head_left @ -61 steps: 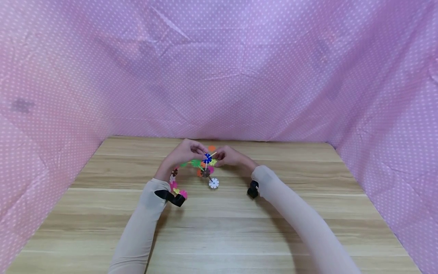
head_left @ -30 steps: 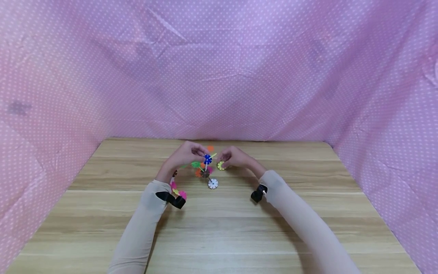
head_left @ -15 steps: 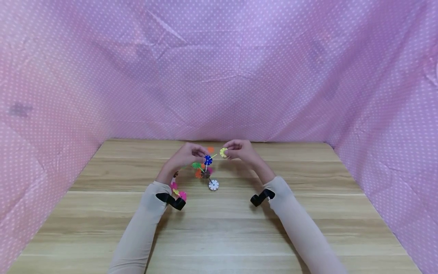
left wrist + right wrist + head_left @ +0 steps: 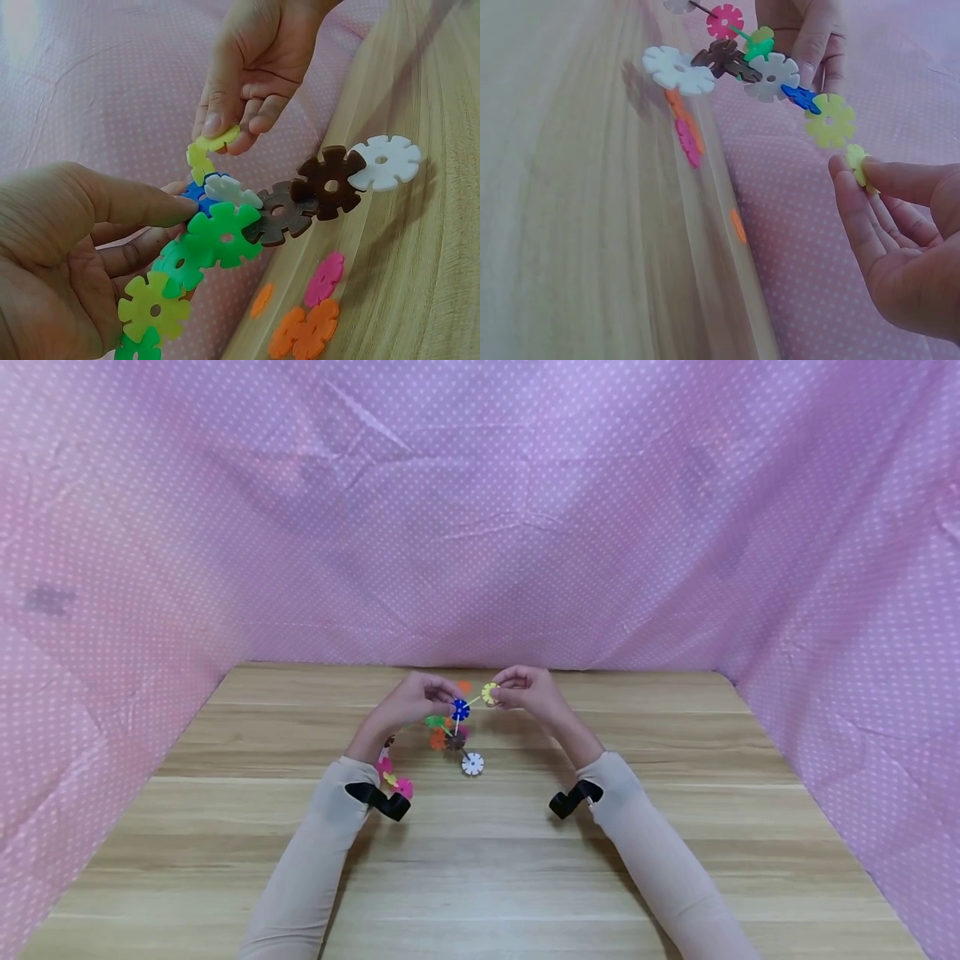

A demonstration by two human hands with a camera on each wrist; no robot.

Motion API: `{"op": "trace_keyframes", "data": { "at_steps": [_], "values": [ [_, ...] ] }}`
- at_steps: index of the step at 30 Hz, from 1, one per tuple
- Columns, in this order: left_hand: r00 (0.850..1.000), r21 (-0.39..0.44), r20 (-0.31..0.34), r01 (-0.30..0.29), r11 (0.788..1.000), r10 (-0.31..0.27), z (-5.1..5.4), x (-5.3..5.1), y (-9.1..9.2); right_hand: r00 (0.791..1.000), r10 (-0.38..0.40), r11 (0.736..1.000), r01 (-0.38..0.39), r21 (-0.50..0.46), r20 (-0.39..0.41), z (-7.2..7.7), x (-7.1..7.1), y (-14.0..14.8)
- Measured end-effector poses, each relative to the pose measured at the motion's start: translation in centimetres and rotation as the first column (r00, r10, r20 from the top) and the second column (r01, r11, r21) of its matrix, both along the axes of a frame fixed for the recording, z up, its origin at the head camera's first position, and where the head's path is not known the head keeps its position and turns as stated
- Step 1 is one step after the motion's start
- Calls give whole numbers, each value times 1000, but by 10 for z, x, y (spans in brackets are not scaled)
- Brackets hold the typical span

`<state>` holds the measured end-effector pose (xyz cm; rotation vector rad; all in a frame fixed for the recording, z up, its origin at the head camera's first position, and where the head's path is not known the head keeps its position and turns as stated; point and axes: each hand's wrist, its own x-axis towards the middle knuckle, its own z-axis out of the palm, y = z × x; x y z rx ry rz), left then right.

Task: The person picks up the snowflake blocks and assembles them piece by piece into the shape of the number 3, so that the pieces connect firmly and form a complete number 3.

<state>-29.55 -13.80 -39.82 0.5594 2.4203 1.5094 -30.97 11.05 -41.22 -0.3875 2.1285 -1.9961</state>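
**Yellow disc (image 4: 489, 694) raised since one second ago; disc chain (image 4: 454, 741) nudged slightly right**

Head view: left hand (image 4: 411, 699) pinches the chain at its blue disc (image 4: 461, 709), probably for steadiness close to the working end. Right hand (image 4: 531, 689) pinches the yellow disc between thumb and fingers, rim exposed toward the chain, presumably to keep those slots free. Bare table (image 4: 480, 868) stretches between the forearms; room at left looks tighter, a pink disc (image 4: 403, 787) sitting just beside the wrist camera (image 4: 392, 807).

Left wrist view: yellow end disc (image 4: 199, 163) stands beyond the blue one, its upper edge at the held disc. White disc (image 4: 386, 163) has its shadow well apart on the wood, so the chain reads as lifted. Below, orange discs (image 4: 304, 334) lie near a magenta one (image 4: 325, 278).

Right wrist view: both yellow rims nearly meet; cannot tell whether slots engage. Single orange disc (image 4: 737, 225) lies close to the table edge, with polka-dot cloth (image 4: 802, 277) beyond.
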Motion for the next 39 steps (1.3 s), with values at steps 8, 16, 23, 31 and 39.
{"op": "trace_keyframes", "data": {
  "at_steps": [8,16,23,31,39],
  "values": [
    [1000,-19,-26,14,1000,-15,1,1,2,1000,2,1000,-2,2,-15,1,3,-3],
    [999,-36,-39,2,999,-4,1,3,5,999,16,999,-15,33,-32,2,4,-4],
    [996,-81,-90,-28,996,21,-1,5,9,998,8,1000,-6,30,-58,1,5,-6],
    [988,-117,-143,-77,990,60,-2,5,14,998,14,999,-12,32,-57,0,5,-4],
    [983,-153,-139,-140,978,119,-2,8,17,994,45,997,-39,63,-103,3,7,-4]
  ]
}}
